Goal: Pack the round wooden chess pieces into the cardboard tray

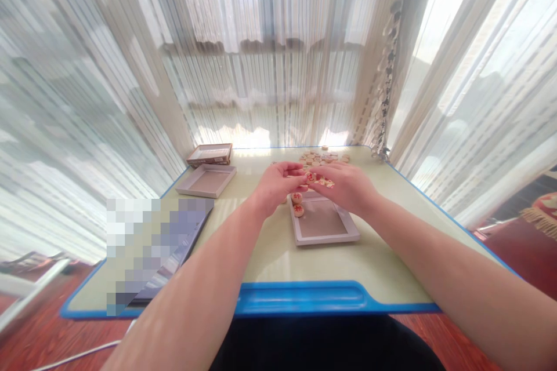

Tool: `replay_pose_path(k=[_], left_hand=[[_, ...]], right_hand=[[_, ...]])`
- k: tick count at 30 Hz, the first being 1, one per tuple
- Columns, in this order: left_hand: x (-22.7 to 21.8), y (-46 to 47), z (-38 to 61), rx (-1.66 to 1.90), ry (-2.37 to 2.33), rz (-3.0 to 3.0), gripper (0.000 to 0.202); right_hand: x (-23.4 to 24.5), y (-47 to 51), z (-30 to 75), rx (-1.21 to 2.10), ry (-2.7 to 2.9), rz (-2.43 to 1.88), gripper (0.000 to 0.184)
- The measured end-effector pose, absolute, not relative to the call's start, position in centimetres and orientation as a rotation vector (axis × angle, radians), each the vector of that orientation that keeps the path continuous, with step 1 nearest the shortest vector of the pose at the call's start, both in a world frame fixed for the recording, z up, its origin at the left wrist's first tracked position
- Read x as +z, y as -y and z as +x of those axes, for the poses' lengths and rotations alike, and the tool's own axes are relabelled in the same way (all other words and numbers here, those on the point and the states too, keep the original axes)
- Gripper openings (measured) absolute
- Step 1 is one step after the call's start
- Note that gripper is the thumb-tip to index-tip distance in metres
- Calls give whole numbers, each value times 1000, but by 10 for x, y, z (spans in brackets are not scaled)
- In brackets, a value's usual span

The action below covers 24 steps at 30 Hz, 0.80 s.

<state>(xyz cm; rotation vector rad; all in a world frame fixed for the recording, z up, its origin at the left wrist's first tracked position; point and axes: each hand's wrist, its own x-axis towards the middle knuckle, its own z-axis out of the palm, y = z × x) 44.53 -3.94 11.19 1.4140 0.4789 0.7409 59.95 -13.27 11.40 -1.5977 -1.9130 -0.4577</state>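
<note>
My left hand [275, 186] and my right hand [346, 185] meet above the far end of a shallow grey tray [324, 236] on a pale green table. Both hands pinch small round wooden game pieces with red marks; the right hand's fingers curl over several of them [324, 182]. Two such pieces [297, 204] lie in the tray's far left corner, just under my left fingers. A loose heap of the same wooden pieces [322, 157] sits on the table beyond my hands.
A second grey tray [206, 180] lies at the far left, with a brown-sided box [209, 154] behind it. A dark flat board [174, 246], partly blurred out, lies at the near left. The table has a blue rim [300, 297]. Sheer curtains surround it.
</note>
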Motion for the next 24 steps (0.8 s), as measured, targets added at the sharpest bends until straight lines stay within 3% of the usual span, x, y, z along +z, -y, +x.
replay_pose_path(k=[5, 10, 16, 24], left_hand=[[113, 43, 445, 719, -440, 1436, 45], [119, 44, 443, 728, -523, 1581, 32], [117, 23, 431, 800, -1052, 2027, 18], [111, 24, 432, 725, -1055, 2169, 17]], right_hand=[[120, 137, 598, -459, 1935, -1605, 27], [120, 136, 598, -359, 1920, -1620, 26], [122, 137, 594, -61, 1954, -1564, 24], [120, 142, 579, 231, 2081, -1592, 29]])
